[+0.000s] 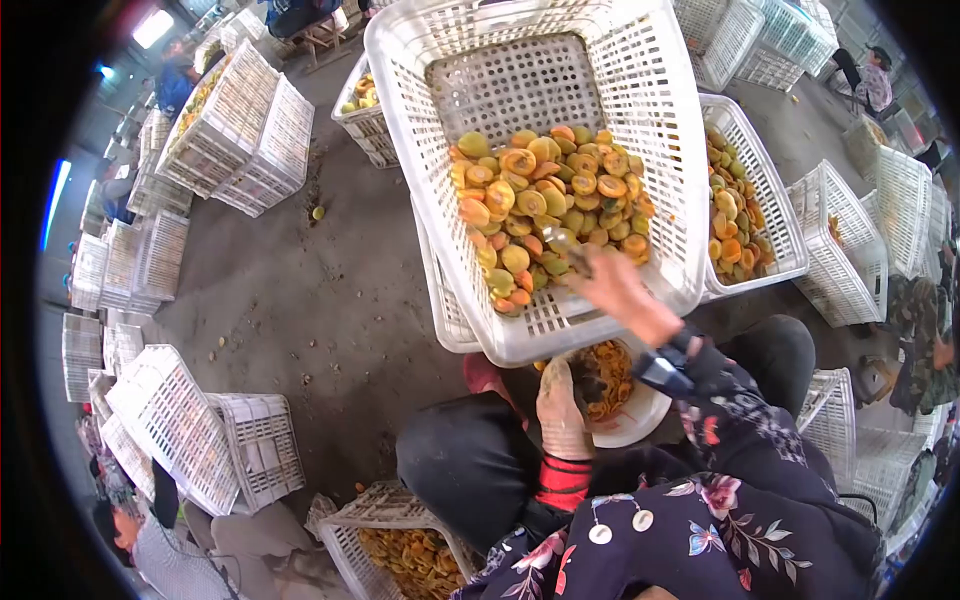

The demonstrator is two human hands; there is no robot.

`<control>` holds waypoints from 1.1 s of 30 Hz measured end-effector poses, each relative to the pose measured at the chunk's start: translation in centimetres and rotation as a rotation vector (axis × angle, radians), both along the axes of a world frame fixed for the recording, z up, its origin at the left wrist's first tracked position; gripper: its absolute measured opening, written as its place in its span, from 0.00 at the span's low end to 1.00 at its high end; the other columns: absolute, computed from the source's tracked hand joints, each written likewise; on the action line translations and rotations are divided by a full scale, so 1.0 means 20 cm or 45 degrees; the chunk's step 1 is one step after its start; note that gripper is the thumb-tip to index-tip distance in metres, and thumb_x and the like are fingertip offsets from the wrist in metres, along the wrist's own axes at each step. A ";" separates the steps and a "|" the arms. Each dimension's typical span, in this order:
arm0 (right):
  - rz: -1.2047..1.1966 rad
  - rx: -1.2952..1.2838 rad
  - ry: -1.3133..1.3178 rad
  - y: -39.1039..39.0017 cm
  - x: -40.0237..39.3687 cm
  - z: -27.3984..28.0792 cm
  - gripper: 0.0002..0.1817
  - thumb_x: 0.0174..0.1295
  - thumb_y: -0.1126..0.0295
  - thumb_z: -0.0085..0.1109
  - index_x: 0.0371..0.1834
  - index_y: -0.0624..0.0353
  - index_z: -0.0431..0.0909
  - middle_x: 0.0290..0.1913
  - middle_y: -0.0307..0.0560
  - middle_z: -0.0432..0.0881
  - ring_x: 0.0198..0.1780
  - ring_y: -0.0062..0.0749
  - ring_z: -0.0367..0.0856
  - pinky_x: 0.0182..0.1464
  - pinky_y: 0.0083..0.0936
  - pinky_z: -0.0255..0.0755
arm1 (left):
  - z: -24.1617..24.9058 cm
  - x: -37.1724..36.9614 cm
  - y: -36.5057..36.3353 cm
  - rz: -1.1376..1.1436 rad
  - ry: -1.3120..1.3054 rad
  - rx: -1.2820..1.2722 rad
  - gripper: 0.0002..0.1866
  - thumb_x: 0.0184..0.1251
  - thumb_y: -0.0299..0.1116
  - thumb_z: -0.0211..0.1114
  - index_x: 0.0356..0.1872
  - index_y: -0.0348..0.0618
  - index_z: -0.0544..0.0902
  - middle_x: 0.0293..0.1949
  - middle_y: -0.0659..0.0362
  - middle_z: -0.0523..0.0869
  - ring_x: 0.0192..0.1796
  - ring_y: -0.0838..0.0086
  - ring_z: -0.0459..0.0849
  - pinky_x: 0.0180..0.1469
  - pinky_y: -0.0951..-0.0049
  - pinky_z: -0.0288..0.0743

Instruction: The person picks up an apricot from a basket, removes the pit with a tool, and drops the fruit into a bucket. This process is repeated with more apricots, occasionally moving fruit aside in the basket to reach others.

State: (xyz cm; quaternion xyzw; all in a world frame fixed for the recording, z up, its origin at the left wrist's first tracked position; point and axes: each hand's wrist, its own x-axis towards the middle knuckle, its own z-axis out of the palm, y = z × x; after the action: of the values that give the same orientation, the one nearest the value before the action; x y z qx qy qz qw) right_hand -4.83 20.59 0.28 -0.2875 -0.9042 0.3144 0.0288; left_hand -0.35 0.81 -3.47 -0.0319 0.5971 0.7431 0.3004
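A large white plastic crate (530,347) stands tilted in front of me, its lower part filled with halved orange and green-yellow fruit (545,190) that looks like apricots. Over the fruit at its near right side is my right hand (615,285), smeared by motion. A small shiny metal tool (557,238) shows at its fingertips. Below the crate's near edge, my left hand (562,405) is closed, its fingertips partly hidden, with a bit of orange beside them. Right beside it stands a white bucket (655,412) between my legs, holding orange scraps and dark bits.
Another crate of fruit (795,262) stands at the right, and one more crate (345,540) with darker fruit lies near my left knee. Stacked white crates (240,130) line both sides. A person (180,550) sits at lower left. Crumbs litter the grey floor (290,290).
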 end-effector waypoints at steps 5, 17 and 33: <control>0.092 -0.007 0.316 -0.13 -0.33 -0.40 0.25 0.58 0.60 0.62 0.54 0.62 0.70 0.33 0.62 0.82 0.39 0.62 0.81 0.39 0.49 0.74 | 0.06 -0.04 -0.03 -0.085 0.679 -0.335 0.20 0.81 0.37 0.43 0.53 0.32 0.79 0.47 0.52 0.83 0.48 0.69 0.83 0.52 0.71 0.77; 0.138 -1.384 -0.074 -0.18 0.10 0.09 0.21 0.59 0.60 0.64 0.50 0.61 0.76 0.26 0.37 0.80 0.18 0.17 0.72 0.20 0.17 0.63 | 0.05 -0.06 -0.02 0.215 -0.287 0.376 0.26 0.78 0.50 0.50 0.65 0.41 0.70 0.55 0.55 0.80 0.53 0.65 0.81 0.56 0.63 0.75; 0.320 -0.100 0.023 -0.45 0.82 0.22 0.15 0.57 0.71 0.58 0.45 0.64 0.69 0.25 0.61 0.80 0.31 0.60 0.81 0.33 0.49 0.75 | 0.19 0.03 0.00 -0.160 -0.324 0.436 0.26 0.80 0.50 0.48 0.62 0.36 0.74 0.52 0.53 0.83 0.49 0.67 0.84 0.48 0.70 0.80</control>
State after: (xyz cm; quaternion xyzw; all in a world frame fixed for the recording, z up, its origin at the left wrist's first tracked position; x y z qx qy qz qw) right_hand 11.62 11.58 4.63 -0.1701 -0.9199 0.3532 -0.0137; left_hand 0.20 0.76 0.38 -0.0366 0.4204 0.8034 0.4202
